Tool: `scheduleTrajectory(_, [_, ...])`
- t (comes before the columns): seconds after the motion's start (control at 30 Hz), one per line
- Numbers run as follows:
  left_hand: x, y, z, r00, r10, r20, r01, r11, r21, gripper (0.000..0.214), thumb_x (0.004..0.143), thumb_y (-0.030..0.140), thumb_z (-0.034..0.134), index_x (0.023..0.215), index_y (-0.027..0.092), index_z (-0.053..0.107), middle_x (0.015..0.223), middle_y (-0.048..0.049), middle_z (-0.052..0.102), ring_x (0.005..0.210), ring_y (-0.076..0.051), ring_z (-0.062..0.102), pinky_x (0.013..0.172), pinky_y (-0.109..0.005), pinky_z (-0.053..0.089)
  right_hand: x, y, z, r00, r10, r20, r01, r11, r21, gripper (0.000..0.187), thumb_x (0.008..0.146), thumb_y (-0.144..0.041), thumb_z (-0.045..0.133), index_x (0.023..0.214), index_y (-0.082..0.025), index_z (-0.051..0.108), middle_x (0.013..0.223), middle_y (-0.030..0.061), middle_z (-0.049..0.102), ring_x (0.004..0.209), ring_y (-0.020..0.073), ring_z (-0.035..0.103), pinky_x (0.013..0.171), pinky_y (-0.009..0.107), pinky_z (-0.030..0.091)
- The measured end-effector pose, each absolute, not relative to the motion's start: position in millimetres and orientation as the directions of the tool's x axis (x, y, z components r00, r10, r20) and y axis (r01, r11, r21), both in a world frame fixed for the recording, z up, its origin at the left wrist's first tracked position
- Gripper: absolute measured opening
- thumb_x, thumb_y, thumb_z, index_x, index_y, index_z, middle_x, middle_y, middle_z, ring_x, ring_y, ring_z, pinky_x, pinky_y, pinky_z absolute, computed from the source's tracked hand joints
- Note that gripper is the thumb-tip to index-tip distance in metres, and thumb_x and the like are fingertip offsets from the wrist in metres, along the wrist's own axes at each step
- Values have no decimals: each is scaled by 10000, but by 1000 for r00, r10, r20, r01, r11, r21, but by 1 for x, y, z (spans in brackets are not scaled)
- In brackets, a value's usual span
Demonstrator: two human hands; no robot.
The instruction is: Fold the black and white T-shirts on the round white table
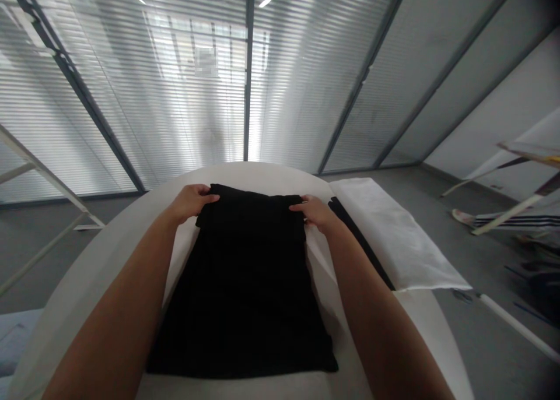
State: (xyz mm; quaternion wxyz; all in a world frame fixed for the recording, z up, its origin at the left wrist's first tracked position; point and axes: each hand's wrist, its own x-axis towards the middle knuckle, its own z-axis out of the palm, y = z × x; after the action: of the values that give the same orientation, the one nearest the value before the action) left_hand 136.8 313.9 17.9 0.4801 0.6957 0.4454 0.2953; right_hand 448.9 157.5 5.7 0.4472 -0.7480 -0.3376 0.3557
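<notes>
A black garment (249, 283) lies flat on a round white table (109, 254), folded into a long panel that runs away from me. My left hand (190, 202) pinches its far left corner, fingers closed on the cloth. My right hand (315, 210) grips the far right corner in the same way. Both forearms stretch out along the sides of the garment.
A folded white cloth (389, 231) lies on the table's right side, with a narrow black strip (359, 237) beside it. Glass walls with blinds stand behind the table. White frame legs stand at the left (39, 172), and clutter lies on the floor at the right (516, 219).
</notes>
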Motion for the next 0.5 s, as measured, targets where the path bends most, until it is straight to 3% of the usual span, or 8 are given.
scheduleTrajectory(0.13, [158,316,1,221,965,143,276,-203,939,363,684,353,700,989,160,654,923,-63,701,722,-184,662,674,-324,538,438,175,-11,740,672,26,132,-107,-985,502,718,-246,610,1201,-224,474,1097,86,660,815,167,638,643,279,504])
scheduleTrajectory(0.23, [164,318,-8,287,926,244,301,-329,895,439,710,326,662,1117,166,628,1131,-94,671,914,-203,666,826,-331,523,439,183,-22,706,699,117,173,-10,-985,519,714,-223,552,1223,-231,453,1247,88,618,1031,173,623,821,307,508])
scheduleTrajectory(0.33, [161,324,-11,272,936,222,464,-330,822,461,734,342,629,1161,168,606,1108,-109,674,897,-212,666,811,-338,517,449,184,-25,688,720,89,268,-138,-954,437,708,-266,560,1142,-226,528,1212,91,637,1053,201,617,848,327,498])
scheduleTrajectory(0.43, [156,329,-12,220,972,88,601,-206,772,478,755,411,611,1162,159,594,955,-101,700,749,-211,669,721,-340,514,459,182,-24,679,734,-1,346,-321,-882,318,735,-358,560,1025,-234,602,1060,92,680,980,241,634,788,353,501])
scheduleTrajectory(0.5, [155,329,-11,270,963,6,619,-178,765,492,765,458,601,1141,141,608,885,-98,705,673,-210,663,679,-335,505,461,181,-23,678,735,-21,369,-365,-855,310,738,-372,569,1009,-231,620,988,96,689,948,258,637,762,365,497])
